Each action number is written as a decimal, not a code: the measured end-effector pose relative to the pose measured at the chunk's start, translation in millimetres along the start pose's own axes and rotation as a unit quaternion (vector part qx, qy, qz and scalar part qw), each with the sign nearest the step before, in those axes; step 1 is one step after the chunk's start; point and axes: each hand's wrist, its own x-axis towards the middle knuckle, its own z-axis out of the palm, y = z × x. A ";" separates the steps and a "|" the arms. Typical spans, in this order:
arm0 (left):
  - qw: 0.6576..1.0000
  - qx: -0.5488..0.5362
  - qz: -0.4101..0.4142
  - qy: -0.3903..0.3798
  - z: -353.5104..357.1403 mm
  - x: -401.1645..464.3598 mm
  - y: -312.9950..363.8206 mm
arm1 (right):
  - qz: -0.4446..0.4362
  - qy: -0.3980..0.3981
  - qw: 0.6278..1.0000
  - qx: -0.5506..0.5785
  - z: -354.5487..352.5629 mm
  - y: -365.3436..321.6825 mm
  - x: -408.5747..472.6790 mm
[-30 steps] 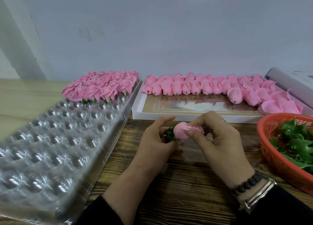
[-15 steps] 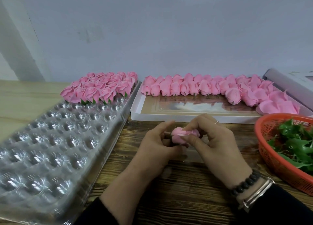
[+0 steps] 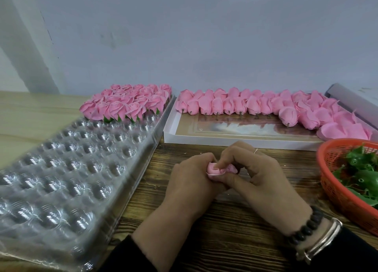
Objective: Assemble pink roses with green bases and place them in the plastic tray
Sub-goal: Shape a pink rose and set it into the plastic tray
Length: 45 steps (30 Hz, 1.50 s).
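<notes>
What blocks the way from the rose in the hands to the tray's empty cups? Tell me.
Nothing visible. Both hands hold the pink rose over bare table; the plastic tray lies directly left, its near cups open.

Glossy clear plastic tray (image 3: 61, 179), grained wood table (image 3: 225, 230), orange plastic mesh basket (image 3: 335, 192)

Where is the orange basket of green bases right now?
The orange basket sits at the table's right edge, just right of the right hand and in front of the white box.
</notes>
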 end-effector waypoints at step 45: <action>0.958 -0.266 0.075 -0.074 4.6 -1.4 7.3 | 0.008 0.031 0.999 0.017 -4.8 -5.8 -1.7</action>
